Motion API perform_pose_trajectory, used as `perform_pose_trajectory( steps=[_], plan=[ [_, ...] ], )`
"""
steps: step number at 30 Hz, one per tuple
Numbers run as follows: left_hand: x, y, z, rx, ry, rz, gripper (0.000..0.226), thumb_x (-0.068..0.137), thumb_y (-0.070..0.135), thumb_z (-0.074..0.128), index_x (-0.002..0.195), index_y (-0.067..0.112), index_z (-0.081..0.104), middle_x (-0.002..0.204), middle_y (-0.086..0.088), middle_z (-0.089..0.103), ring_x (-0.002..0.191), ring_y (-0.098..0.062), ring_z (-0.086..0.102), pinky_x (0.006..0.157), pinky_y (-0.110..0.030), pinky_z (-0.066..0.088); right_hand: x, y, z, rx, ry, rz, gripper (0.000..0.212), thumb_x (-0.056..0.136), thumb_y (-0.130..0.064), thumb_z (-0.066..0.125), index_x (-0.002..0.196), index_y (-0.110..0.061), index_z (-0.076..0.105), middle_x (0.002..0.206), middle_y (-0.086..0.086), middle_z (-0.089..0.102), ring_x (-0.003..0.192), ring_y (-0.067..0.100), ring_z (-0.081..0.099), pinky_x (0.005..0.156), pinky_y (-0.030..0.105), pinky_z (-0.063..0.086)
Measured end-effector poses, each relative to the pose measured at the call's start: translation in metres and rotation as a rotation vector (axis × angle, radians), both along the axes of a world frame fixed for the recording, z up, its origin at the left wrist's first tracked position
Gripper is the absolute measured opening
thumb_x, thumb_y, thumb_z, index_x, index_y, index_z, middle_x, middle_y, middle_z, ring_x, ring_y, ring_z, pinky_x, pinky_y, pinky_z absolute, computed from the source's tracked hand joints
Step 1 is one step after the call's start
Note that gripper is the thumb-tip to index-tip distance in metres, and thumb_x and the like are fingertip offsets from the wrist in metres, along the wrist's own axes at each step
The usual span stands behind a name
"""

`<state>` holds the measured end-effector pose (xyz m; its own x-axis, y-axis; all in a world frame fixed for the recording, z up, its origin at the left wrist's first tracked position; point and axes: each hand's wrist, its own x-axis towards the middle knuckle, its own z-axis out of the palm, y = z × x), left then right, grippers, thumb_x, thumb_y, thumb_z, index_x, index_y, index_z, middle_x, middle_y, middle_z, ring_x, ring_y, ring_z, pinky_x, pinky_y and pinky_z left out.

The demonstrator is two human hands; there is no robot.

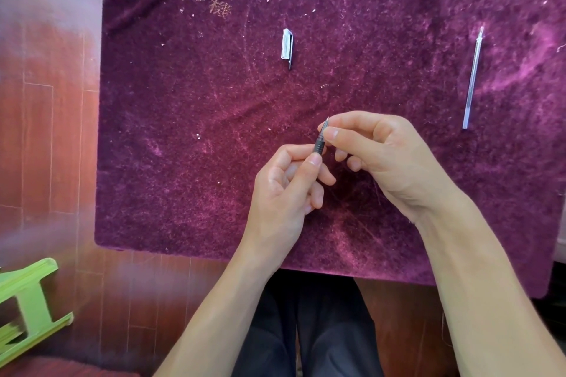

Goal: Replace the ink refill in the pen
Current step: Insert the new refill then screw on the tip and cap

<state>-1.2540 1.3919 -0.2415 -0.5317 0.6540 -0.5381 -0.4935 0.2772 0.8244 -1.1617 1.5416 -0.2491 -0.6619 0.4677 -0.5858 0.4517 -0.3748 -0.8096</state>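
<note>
The left hand (pixel 291 180) pinches the pen (pixel 321 139) barrel at bench centre, the right hand (pixel 376 150) gripping its tip section — likely unscrewing it — next, fetching the refill (pixel 473 78) lying at two o'clock, cap (pixel 287 45) at twelve.

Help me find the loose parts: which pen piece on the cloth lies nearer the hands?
The pen cap, up and left of the left hand; the clear refill lies further off, beyond the right hand.

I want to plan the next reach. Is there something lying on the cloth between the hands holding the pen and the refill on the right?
Nothing visible does. Bare purple cloth lies between the right hand and the refill. The pen cap lies far left of that path.
</note>
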Motion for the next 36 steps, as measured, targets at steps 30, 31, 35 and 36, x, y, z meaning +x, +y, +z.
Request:
perform_pose_trajectory(
  steps=[30, 31, 35, 36],
  plan=[
    [0.001, 0.001, -0.001, -0.004, -0.015, 0.003, 0.017, 0.104, 0.019, 0.053, 0.112, 0.01, 0.065, 0.079, -0.001, 0.07, 0.051, -0.005, 0.051, 0.049, -0.018, 0.041, -0.006, -0.011, -0.002, 0.041, 0.049, -0.056, 0.016, 0.102, -0.031, 0.069, 0.108, -0.027, 0.083, 0.075, -0.018, 0.07, 0.069, 0.0, 0.057, 0.066, 0.014, 0.048],
    [0.0, 0.001, -0.001, -0.005, -0.014, 0.004, 0.017, 0.104, 0.018, 0.053, 0.112, 0.009, 0.065, 0.079, -0.001, 0.07, 0.051, -0.005, 0.051, 0.049, -0.018, 0.042, -0.007, -0.011, -0.001, 0.046, 0.047, -0.055, 0.017, 0.102, -0.03, 0.068, 0.107, -0.026, 0.084, 0.073, -0.019, 0.069, 0.068, 0.0, 0.056, 0.066, 0.013, 0.048],
    [0.001, 0.002, -0.001, 0.003, -0.012, 0.005, 0.015, 0.105, 0.017, 0.053, 0.11, 0.01, 0.065, 0.078, 0.0, 0.069, 0.051, -0.005, 0.051, 0.049, -0.019, 0.041, -0.01, -0.011, -0.002, 0.052, 0.043, -0.07, 0.012, 0.101, -0.028, 0.072, 0.1, -0.021, 0.082, 0.068, -0.023, 0.068, 0.063, -0.004, 0.057, 0.064, 0.011, 0.048],
    [0.0, 0.002, -0.001, 0.006, -0.011, 0.005, 0.014, 0.105, 0.017, 0.053, 0.109, 0.011, 0.065, 0.078, 0.0, 0.069, 0.05, -0.005, 0.051, 0.048, -0.019, 0.04, -0.01, -0.011, -0.002, 0.051, 0.049, -0.074, 0.01, 0.1, -0.027, 0.074, 0.097, -0.021, 0.081, 0.068, -0.023, 0.069, 0.063, -0.005, 0.058, 0.064, 0.011, 0.048]
  ],
)
